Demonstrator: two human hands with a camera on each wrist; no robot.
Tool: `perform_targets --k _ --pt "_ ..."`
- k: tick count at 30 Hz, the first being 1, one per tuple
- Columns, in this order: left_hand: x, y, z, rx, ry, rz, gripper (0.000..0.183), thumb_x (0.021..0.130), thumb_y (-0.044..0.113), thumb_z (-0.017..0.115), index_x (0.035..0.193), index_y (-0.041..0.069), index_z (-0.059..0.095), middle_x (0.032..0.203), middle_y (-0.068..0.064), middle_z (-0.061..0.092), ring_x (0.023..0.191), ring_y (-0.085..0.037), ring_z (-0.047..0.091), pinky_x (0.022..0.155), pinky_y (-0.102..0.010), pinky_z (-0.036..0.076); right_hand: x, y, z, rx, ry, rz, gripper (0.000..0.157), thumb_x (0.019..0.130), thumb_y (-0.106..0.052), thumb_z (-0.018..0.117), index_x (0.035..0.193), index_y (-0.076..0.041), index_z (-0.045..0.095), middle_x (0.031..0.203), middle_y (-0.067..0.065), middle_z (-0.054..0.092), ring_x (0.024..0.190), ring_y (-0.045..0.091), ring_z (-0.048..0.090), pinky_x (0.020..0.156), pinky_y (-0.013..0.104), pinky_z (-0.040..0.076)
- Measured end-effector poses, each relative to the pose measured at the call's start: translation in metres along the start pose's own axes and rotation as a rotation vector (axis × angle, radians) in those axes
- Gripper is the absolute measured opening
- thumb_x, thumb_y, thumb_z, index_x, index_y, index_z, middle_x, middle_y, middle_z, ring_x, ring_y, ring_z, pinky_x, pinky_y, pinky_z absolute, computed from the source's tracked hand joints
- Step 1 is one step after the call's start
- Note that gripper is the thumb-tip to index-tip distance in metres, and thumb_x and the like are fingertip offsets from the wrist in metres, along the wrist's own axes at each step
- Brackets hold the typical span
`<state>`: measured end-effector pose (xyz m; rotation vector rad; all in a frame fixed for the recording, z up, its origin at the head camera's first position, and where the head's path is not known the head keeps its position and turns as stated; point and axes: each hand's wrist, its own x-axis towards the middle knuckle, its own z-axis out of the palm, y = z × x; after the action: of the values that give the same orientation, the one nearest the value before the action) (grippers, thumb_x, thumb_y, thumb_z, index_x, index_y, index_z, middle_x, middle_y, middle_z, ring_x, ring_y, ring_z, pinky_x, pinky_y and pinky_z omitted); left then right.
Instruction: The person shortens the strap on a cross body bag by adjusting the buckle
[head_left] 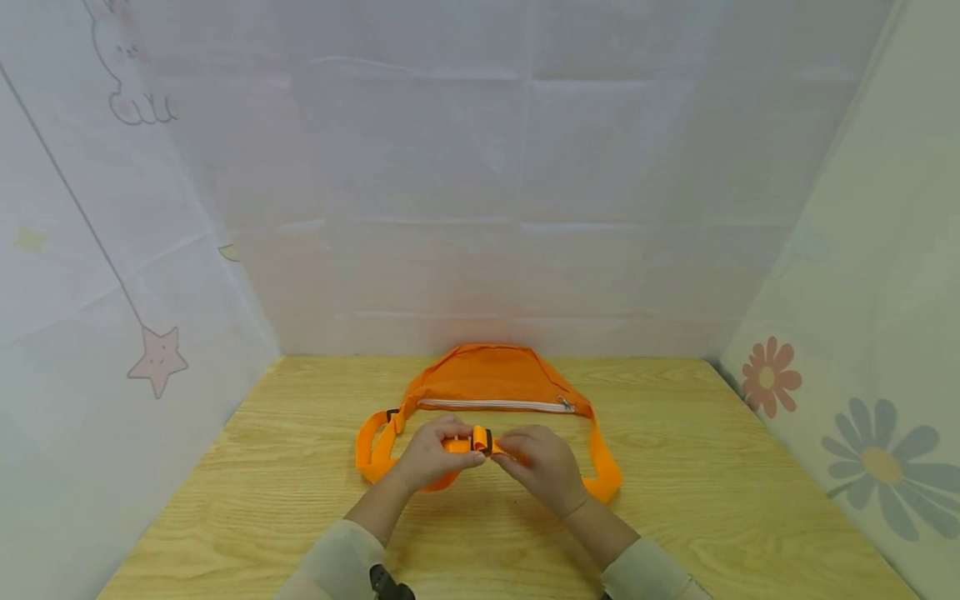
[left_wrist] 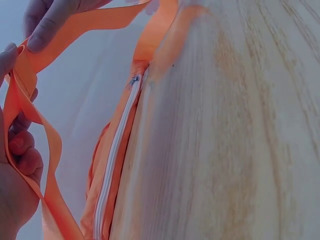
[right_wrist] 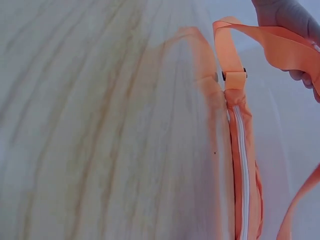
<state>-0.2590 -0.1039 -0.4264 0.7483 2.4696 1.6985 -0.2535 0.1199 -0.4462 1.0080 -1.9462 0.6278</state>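
An orange waist bag [head_left: 491,375] lies at the back of the table, its white zipper [head_left: 495,406] facing the front. Its orange strap loops forward on both sides to my hands. My left hand [head_left: 433,454] pinches the strap at a black buckle [head_left: 482,441], thumb below and fingers above. Just right of the buckle, my right hand [head_left: 549,468] pinches the strap's other part between thumb and fingers. In the left wrist view the strap [left_wrist: 54,145] hangs in folds from the fingers. The right wrist view has the left hand [right_wrist: 287,17] around a strap length [right_wrist: 285,47].
A second black slider [head_left: 392,414] sits on the strap at the bag's left end. The wooden table [head_left: 735,500] meets a pale backdrop [head_left: 510,167] behind the bag, with printed side sheets left and right.
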Motion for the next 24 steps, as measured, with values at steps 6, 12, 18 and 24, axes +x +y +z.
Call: perform_targets --k 6,12,18,24 --pt "-0.001 0.002 -0.005 0.005 0.024 -0.012 0.037 0.082 0.024 0.08 0.11 0.002 0.073 0.106 -0.01 0.063 0.1 -0.026 0.056 0.08 -0.02 0.05 0.001 -0.009 -0.013 0.375 -0.229 0.584 0.022 0.082 -0.025 0.08 0.102 -0.018 0.073 0.113 0.0 0.073 0.105 0.02 0.066 0.09 0.03 0.054" --pt "-0.001 0.001 -0.005 -0.024 0.007 -0.021 0.037 0.083 0.023 0.079 0.113 0.002 0.072 0.109 -0.011 0.062 0.103 -0.033 0.056 0.08 -0.019 0.051 0.006 -0.009 -0.019 0.539 -0.38 0.851 0.02 0.086 -0.026 0.076 0.104 -0.018 0.071 0.117 0.003 0.069 0.108 0.02 0.06 0.091 0.033 0.051" --pt "-0.002 0.001 -0.005 -0.014 0.007 -0.018 0.035 0.083 0.018 0.079 0.113 0.001 0.072 0.106 -0.011 0.062 0.099 -0.027 0.056 0.077 -0.02 0.051 0.009 -0.005 -0.021 0.577 -0.381 0.897 0.026 0.085 -0.025 0.077 0.108 -0.016 0.074 0.118 0.003 0.07 0.115 0.025 0.06 0.104 0.052 0.044" --pt "-0.002 0.002 -0.005 0.028 0.006 -0.014 0.036 0.082 0.02 0.08 0.112 0.002 0.073 0.103 -0.009 0.062 0.095 -0.021 0.055 0.076 -0.02 0.049 0.012 0.003 -0.025 0.611 -0.459 0.887 0.039 0.086 -0.029 0.076 0.121 -0.01 0.07 0.126 0.01 0.065 0.12 0.031 0.057 0.102 0.05 0.047"
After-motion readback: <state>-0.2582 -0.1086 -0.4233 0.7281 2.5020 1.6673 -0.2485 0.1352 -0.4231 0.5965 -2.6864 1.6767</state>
